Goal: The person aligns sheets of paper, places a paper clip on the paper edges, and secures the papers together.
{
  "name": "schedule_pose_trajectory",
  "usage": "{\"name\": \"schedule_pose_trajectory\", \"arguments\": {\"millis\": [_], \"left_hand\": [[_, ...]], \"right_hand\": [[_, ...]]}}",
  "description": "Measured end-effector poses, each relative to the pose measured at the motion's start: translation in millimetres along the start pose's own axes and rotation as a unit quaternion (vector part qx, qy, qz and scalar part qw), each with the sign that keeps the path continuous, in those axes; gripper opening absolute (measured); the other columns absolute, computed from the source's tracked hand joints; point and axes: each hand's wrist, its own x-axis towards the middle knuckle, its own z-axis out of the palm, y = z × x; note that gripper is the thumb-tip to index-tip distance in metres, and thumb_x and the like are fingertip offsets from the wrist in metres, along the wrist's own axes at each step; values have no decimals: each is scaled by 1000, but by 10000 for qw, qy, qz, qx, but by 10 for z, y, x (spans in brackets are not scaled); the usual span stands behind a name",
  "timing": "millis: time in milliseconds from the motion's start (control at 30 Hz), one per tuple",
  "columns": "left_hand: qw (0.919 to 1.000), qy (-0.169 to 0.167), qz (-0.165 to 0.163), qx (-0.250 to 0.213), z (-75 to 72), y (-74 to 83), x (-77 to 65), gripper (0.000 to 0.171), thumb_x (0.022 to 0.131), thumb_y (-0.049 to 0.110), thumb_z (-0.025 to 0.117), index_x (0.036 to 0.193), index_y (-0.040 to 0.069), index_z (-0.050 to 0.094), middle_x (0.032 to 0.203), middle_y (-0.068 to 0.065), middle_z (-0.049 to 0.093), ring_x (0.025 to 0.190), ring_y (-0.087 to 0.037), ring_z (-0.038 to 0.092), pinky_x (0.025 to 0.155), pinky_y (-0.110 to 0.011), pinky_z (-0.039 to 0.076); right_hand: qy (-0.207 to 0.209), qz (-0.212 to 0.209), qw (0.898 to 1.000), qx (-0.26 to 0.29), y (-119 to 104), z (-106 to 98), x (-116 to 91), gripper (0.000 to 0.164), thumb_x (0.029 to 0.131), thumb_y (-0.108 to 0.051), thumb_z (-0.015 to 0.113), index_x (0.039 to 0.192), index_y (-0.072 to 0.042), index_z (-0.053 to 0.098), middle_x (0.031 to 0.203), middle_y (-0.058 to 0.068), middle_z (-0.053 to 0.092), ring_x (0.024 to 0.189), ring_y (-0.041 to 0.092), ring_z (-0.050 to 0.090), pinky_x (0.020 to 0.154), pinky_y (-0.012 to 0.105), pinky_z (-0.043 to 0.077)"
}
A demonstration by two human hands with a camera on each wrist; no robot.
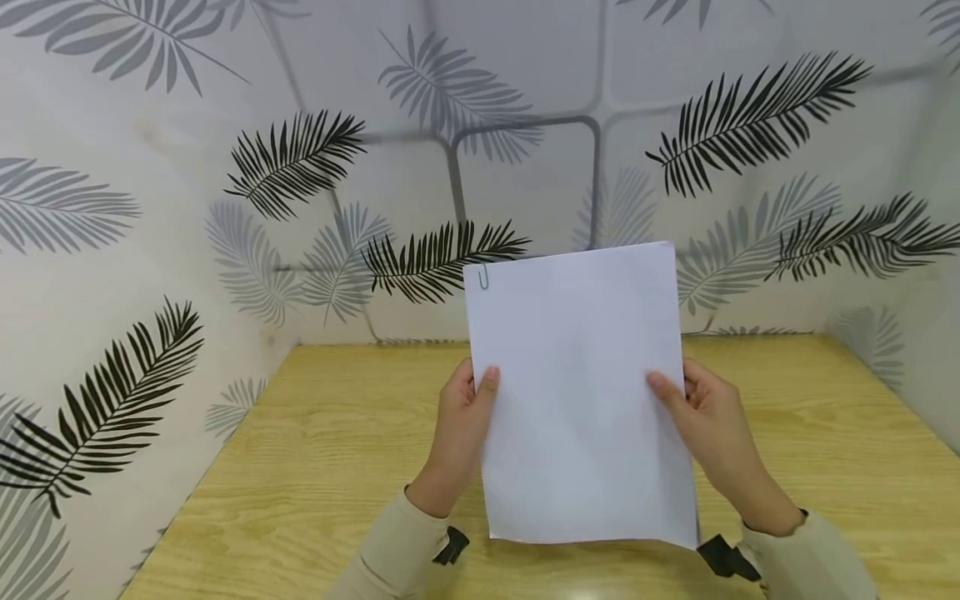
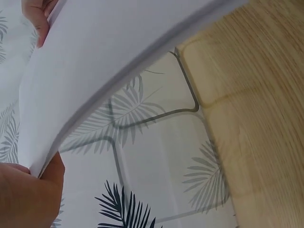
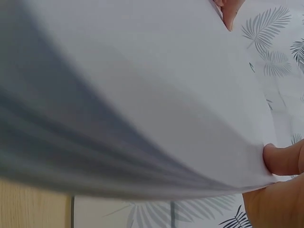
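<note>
A stack of white paper is held upright above the wooden table, its blank front facing me. At its top left corner sits a green paper clip. My left hand grips the left edge, thumb in front and fingers behind the sheets. On the right edge my right hand pinches the stack the same way, a little below mid-height. Several layered sheet edges of the paper show in the right wrist view, bowing slightly. The fingers behind the paper are mostly hidden.
The light wooden table spreads under both hands. Behind it stands a pale wall with dark and grey leaf prints. Black straps show at both sleeve cuffs.
</note>
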Motion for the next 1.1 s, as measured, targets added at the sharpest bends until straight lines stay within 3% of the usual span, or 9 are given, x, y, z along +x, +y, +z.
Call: {"name": "schedule_pose_trajectory", "arguments": {"millis": [267, 433, 633, 800, 1100], "left_hand": [[9992, -23, -249, 308, -30, 11, 9, 26, 104, 13, 43, 124, -2, 49, 113, -19, 64, 95, -21, 64, 77, -31, 52], [9967, 49, -286, 762, -78, 30, 48, 24, 103, 13, 46, 118, -4, 53, 104, -18, 65, 91, -20, 63, 76, -31, 51], [9858, 2, -427, 1622, -173, 44, 158, 19, 99, 13, 54, 107, -2, 62, 91, -11, 65, 78, -16, 56, 68, -29, 47], [9738, -167, -245, 2256, -242, 33, 231, 15, 97, 14, 59, 98, 1, 66, 85, -7, 60, 72, -17, 49, 63, -28, 42], [9671, -185, -336, 2515, -280, 29, 278, 13, 96, 13, 61, 95, 1, 67, 84, -7, 60, 72, -18, 49, 62, -27, 43]], "right_hand": [[43, 301, 9992, -252, 2, -5, 18, 43, 98, -24, 57, 124, 10, 56, 85, 19, 69, 68, 0, 57, 57, 21, 49], [-47, 271, 9995, -164, -7, -15, 45, 47, 99, -25, 56, 128, 11, 53, 98, 27, 68, 73, -3, 60, 61, 19, 51], [-263, 374, 9989, -41, -20, -43, 115, 50, 99, -27, 54, 131, 12, 50, 107, 30, 65, 76, -4, 62, 64, 20, 52], [-483, 609, 9970, -73, 9, -55, 176, 53, 99, -32, 54, 130, 11, 51, 103, 25, 67, 76, 0, 63, 64, 23, 52], [-847, 845, 9921, -364, 56, -60, 290, 55, 98, -32, 58, 131, 11, 50, 103, 24, 68, 77, 6, 63, 65, 26, 53]]}}
